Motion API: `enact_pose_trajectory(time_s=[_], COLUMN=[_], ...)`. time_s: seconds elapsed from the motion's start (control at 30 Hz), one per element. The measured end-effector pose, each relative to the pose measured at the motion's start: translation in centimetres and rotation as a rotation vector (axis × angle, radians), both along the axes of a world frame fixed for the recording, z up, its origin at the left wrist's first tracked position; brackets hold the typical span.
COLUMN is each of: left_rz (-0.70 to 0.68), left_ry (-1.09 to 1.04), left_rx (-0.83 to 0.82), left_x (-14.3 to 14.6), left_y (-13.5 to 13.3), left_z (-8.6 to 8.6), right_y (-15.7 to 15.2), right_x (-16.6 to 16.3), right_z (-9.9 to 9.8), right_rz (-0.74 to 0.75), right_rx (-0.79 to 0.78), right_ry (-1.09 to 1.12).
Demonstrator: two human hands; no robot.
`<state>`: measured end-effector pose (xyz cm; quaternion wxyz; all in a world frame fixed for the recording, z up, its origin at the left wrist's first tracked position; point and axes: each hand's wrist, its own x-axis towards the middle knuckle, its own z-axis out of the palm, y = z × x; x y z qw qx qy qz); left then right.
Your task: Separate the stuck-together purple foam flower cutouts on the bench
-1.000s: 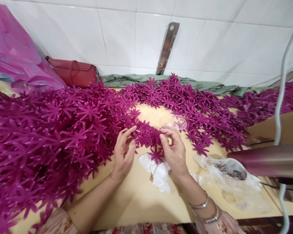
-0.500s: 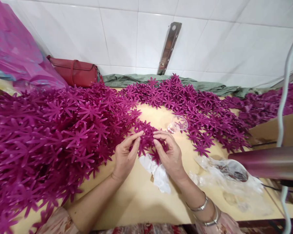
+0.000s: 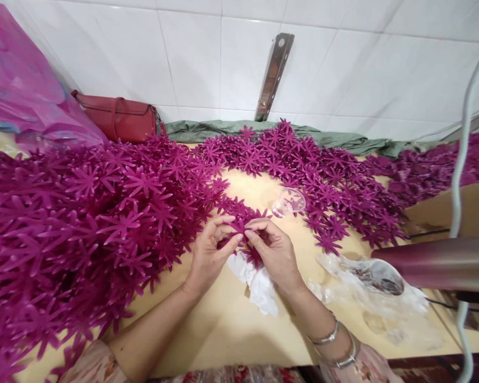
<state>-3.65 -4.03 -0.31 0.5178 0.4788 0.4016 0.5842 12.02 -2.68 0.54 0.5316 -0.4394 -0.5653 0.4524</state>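
Observation:
Between my two hands is a magenta artificial flower piece (image 3: pixel 238 227) with narrow, finger-like petals. My left hand (image 3: pixel 212 251) is closed in a pinch at its left side, a ring on one finger. From the right, my right hand (image 3: pixel 272 249) pinches the same piece between thumb and fingertips. More flower pieces (image 3: pixel 239 206) lie just behind and under the fingers, and my hands hide some of them. Below the fingertips a crumpled white cloth (image 3: pixel 259 287) rests on the table. A small clear plastic dish (image 3: pixel 288 202) with bits in it stands beyond my right hand.
A large heap of magenta flower pieces (image 3: pixel 115 213) covers the left, and another pile (image 3: pixel 327 181) stretches along the back right. A red handbag (image 3: pixel 115 118) sits by the tiled wall. On the right are a clear plastic bag (image 3: pixel 367 298), a purple-silver cylinder (image 3: pixel 435 263) and a hanging white cable (image 3: pixel 459 181).
My fingertips have come down slightly and closer together, and a flower piece now shows between them. My left fingers are more curled. The view has shifted a little.

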Motion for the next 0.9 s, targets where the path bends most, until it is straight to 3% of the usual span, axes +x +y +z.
enact_pose_trajectory(time_s=[0.37, 0.6, 0.77, 0.9], left_rz=[-0.001, 0.021, 0.095, 0.200], left_ry=[0.132, 0.324, 0.232, 0.049], left_rx=[0.059, 0.238, 0.223, 0.081], left_x=[-0.38, -0.68, -0.76, -0.89], left_y=[0.06, 0.23, 0.35, 0.82], left_z=[-0.53, 0.06, 0.08, -0.34], right_y=[-0.32, -0.09, -0.10, -0.14], right_x=[-0.07, 0.04, 0.24, 0.51], right_z=[0.52, 0.20, 0.10, 0.68], right_rz=[0.017, 0.029, 0.024, -0.060], right_rx=[0.097, 0.108, 0.087, 0.006], right_ry=[-0.183, -0.152, -0.096, -0.051])
